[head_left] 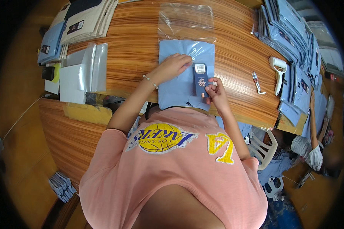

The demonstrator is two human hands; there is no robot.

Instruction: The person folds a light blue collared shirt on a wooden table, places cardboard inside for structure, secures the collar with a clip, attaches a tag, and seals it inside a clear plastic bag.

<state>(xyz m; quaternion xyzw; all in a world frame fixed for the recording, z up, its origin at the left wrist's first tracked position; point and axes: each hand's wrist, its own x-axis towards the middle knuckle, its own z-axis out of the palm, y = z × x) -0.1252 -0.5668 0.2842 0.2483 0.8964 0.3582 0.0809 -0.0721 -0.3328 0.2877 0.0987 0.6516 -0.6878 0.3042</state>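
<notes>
A: Far left of the counter?
B: Folded blue garments, tagged; just beside them, folded beige garments, stacked, one dark label showing.
A: Nearer the front edge, same side?
B: Clear plastic sheets, lying near the beige stack.
A: Centre?
B: Left hand, palm down, fingers bent and close together, resting across the upper part of the item below; whether the fingertips grip anything, cannot tell.
A: Item below?
B: One folded blue shirt, flat at the front edge, before the person; clear plastic film extends past its far end.
A: On its right half?
B: One dark blue tag, long, lying lengthwise, white sticker at the far end.
A: Right hand?
B: Thumb and fingers pinching the tag's right edge.
A: Further right?
B: Small metal snips; white lint roller; lastly, bagged blue garments, in piles.
</notes>
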